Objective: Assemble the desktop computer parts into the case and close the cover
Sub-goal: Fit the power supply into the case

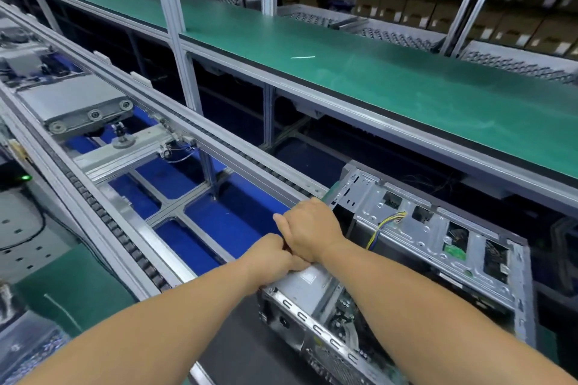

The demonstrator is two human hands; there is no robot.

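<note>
Both hands, left hand (271, 255) and right hand (308, 228), curl tight on the near-left top edge of the open grey sheet-metal desktop computer case (416, 247) on the dark tabletop (237, 350) w/ blue-floored conveyor (175, 184) beside; prob. heavy, stiff, sharp-edged, best gripped by frame rails, not loose yellow wiring (383, 223).

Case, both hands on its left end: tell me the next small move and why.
Probably press that end part down until it seats. Both hands, left and right, are curled at the left edge of the case, which is open on top, wires exposed.
</note>
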